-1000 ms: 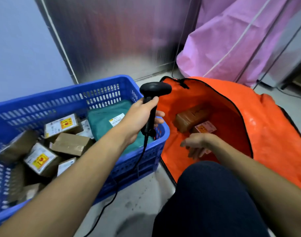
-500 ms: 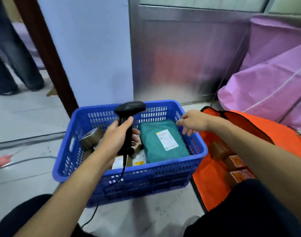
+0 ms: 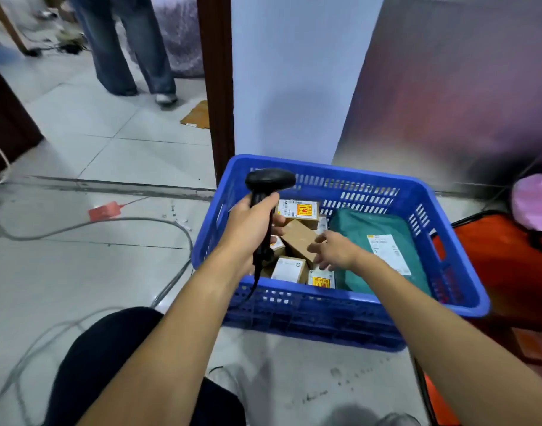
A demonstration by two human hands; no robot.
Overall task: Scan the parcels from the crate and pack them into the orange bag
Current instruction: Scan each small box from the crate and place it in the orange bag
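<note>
The person is wearing dark trousers (image 3: 109,348) over the near knee; forearms are showing bare down to left hand (image 3: 251,224) and right hand (image 3: 335,250)

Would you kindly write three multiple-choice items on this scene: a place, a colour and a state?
1. Where does the large teal soft mailer lie?
A. on a wooden shelf
B. inside the blue plastic crate, at its right side
C. on a metal trolley
2. What colour is the corded handheld scanner?
A. white
B. yellow
C. black
3. How is the right hand?
A. open, fingers spread over the small brown cardboard boxes
B. gripping the scanner
C. clenched round a tape roll
Answers: 1 B, the mailer lies along the crate's right wall; 2 C, head and handle are black; 3 A, only the left hand grips the scanner.
</note>
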